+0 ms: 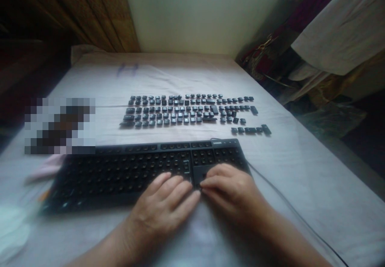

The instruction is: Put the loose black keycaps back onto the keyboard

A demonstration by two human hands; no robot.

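A black keyboard (120, 174) lies on the cloth-covered surface, its key positions largely stripped of caps. My left hand (165, 204) rests across the lower right part of it, fingers stretched out and lying over the front edge. Close beside it, my right hand (233, 190) is closed in a pinch at the keyboard's front, below the arrow-key area. Whatever is between those fingertips is hidden. Beyond the keyboard, loose black keycaps, among them a large keycap (214, 109), are laid out in rows like a keyboard layout.
A black cable (288, 202) runs from the keyboard's right side toward the near right. Pale cloth (300, 166) covers the surface. A blurred-out object (60, 126) lies at left, near pink fabric (48, 166). Clothes (339, 30) hang at right; a curtain (102, 14) hangs behind.
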